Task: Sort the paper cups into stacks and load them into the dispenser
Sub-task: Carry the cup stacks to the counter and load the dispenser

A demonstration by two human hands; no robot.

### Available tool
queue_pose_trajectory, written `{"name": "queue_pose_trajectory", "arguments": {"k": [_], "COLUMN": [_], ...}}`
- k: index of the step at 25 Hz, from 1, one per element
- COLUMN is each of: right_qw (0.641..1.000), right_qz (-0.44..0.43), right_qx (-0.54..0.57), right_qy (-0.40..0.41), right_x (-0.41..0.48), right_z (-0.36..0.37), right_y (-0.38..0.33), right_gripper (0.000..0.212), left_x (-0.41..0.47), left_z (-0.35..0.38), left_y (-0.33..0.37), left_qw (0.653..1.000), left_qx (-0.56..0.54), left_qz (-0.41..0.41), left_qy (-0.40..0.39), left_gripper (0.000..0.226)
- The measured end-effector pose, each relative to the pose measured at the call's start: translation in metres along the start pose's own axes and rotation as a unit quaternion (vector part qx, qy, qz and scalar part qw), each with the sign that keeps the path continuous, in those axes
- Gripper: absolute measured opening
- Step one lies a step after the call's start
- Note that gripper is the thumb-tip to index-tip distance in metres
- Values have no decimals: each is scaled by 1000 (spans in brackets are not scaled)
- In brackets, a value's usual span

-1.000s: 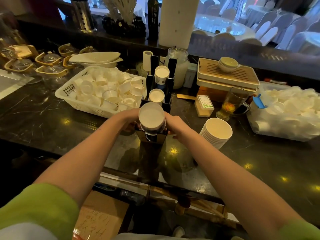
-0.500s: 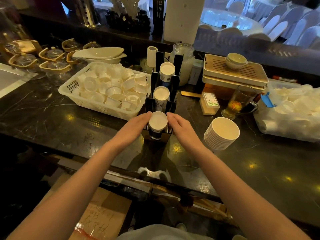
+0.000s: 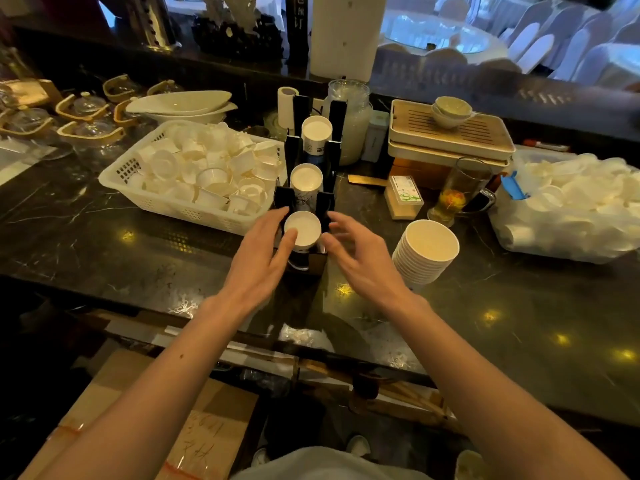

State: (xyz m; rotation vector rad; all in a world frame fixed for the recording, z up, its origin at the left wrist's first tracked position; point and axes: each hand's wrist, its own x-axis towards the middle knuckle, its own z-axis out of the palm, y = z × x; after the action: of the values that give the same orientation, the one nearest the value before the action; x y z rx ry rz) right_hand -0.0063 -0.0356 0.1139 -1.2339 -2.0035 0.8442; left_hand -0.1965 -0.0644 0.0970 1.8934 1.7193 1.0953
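A black three-slot cup dispenser (image 3: 327, 206) stands on the dark counter, each slot holding an upside-down stack of paper cups. The nearest stack (image 3: 302, 229) sits low in the front slot, with the middle stack (image 3: 306, 178) and the far stack (image 3: 316, 130) behind it. My left hand (image 3: 263, 258) is open, its fingertips just touching the nearest stack's left edge. My right hand (image 3: 360, 258) is open a little to the right of that stack, apart from it. A stack of wider white cups (image 3: 427, 252) stands at the right of the dispenser.
A white basket (image 3: 145, 199) of loose small cups sits left of the dispenser. A clear bag of cups (image 3: 568, 216) lies at the far right. A glass mug of tea (image 3: 457, 192), a small box (image 3: 405, 197) and a wooden tea tray (image 3: 450, 133) stand behind.
The stack I held above the front slot has gone down into it. Both hands have let go and spread open beside it.
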Motion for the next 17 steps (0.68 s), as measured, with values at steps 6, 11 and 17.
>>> {"name": "queue_pose_trajectory", "arguments": {"k": [6, 11, 17], "right_qw": [984, 987, 988], "right_qz": [-4, 107, 107], "right_qx": [-6, 18, 114], "right_qy": [176, 120, -2], "right_x": [-41, -66, -71], "right_z": [-100, -125, -110], "right_y": [27, 86, 131], "right_gripper": [46, 72, 94], "left_x": [-10, 2, 5], "left_z": [39, 110, 160], "left_y": [92, 92, 87], "left_qw": [982, 983, 978], "left_qx": [-170, -139, -131], "left_qz": [74, 6, -26], "left_qy": [34, -118, -163], "left_gripper": [33, 80, 111]}}
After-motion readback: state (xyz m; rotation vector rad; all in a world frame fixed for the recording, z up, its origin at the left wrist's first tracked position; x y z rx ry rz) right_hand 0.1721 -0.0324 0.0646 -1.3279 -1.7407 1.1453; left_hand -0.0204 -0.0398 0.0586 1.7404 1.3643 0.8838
